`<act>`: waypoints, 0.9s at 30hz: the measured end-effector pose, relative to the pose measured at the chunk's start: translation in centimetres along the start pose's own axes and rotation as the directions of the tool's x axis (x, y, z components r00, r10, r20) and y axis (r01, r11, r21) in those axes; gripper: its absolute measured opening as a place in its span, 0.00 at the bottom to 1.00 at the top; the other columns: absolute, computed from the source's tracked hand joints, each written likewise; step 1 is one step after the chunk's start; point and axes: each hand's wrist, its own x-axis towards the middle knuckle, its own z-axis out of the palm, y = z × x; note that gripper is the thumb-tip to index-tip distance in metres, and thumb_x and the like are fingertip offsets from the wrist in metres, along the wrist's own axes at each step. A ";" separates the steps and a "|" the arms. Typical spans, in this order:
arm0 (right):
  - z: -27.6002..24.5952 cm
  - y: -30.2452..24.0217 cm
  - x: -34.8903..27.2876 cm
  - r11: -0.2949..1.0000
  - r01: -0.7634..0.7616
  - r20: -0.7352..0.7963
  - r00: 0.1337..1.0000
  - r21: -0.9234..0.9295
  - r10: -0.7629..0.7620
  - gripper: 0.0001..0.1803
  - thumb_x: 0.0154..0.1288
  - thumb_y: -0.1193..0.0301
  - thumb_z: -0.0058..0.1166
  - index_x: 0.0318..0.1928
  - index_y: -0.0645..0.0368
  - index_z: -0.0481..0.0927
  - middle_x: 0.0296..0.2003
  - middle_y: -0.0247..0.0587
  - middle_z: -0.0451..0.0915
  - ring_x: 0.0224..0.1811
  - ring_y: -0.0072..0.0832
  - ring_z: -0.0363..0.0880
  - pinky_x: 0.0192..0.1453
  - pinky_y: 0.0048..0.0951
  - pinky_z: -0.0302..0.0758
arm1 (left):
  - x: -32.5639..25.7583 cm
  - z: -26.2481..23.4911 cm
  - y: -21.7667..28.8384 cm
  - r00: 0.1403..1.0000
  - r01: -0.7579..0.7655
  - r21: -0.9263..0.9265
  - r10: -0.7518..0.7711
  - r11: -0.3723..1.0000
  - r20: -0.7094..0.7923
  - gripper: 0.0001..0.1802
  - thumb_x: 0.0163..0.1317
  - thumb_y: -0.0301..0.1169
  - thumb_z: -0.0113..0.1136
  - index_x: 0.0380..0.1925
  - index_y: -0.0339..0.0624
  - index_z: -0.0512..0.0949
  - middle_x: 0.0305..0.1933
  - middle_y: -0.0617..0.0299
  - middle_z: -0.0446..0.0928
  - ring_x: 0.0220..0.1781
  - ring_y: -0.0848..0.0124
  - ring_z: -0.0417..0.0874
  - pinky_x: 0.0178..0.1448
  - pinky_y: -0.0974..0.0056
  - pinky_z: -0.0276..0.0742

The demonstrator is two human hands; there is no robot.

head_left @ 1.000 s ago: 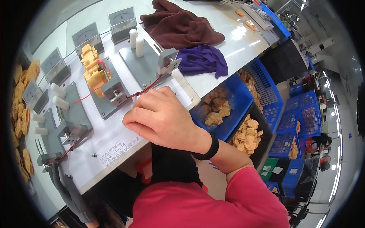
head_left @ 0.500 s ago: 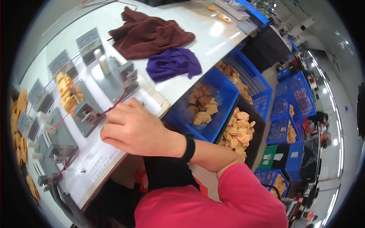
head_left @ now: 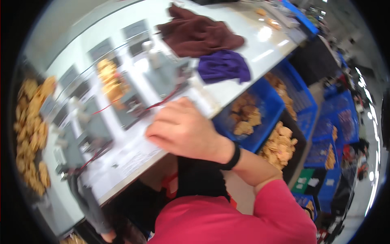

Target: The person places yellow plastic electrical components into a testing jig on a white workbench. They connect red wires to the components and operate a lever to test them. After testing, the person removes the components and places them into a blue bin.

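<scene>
My right hand rests at the front edge of the white table, palm down, fingers curled closed. Whatever it holds, if anything, is hidden under the fingers. Beside the fingertips runs a red wire from a row of grey fixtures. One grey fixture bears a yellowish moulded part; its details are smeared by motion. Another fixture, with white pegs, stands farther right. My left hand cannot be made out. A dark grey tube-like thing hangs off the near left corner, with a small skin-coloured patch at its lower end.
Tan moulded parts lie heaped at the far left. A brown cloth and a purple cloth lie on the table. Blue crates and a dark bin of similar parts stand right of the table, with more crates beyond.
The whole view has swung, so table, fixtures and cloths sit farther right in the picture and more of the left heap shows. My right hand keeps its place by the fixtures.
</scene>
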 end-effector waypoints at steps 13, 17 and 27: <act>-0.9 -0.9 1.3 0.819 -0.306 -0.037 0.929 0.485 0.369 0.24 0.64 0.72 0.66 0.58 0.58 0.73 0.44 0.39 0.77 0.42 0.28 0.75 0.51 0.31 0.73 | 1.2 -4.5 3.8 0.994 -0.109 -0.137 0.105 0.985 -0.037 0.32 0.71 0.25 0.54 0.74 0.37 0.60 0.77 0.51 0.62 0.78 0.60 0.62 0.78 0.56 0.58; -0.4 -1.3 1.5 0.793 -0.294 -0.022 0.933 0.533 0.360 0.26 0.64 0.72 0.65 0.61 0.57 0.72 0.48 0.41 0.76 0.43 0.30 0.75 0.54 0.33 0.74 | 4.2 -7.0 13.2 0.919 -0.386 0.141 0.393 0.911 -0.018 0.29 0.73 0.31 0.52 0.72 0.38 0.64 0.75 0.52 0.67 0.76 0.62 0.66 0.78 0.55 0.57; 0.6 -1.0 2.1 0.778 -0.127 -0.103 0.966 0.615 0.238 0.14 0.63 0.74 0.65 0.48 0.59 0.79 0.39 0.39 0.79 0.37 0.31 0.76 0.44 0.31 0.76 | 14.2 4.3 25.1 0.370 -0.927 0.268 0.538 0.261 0.757 0.37 0.50 0.30 0.70 0.64 0.48 0.74 0.63 0.50 0.73 0.68 0.51 0.69 0.69 0.52 0.70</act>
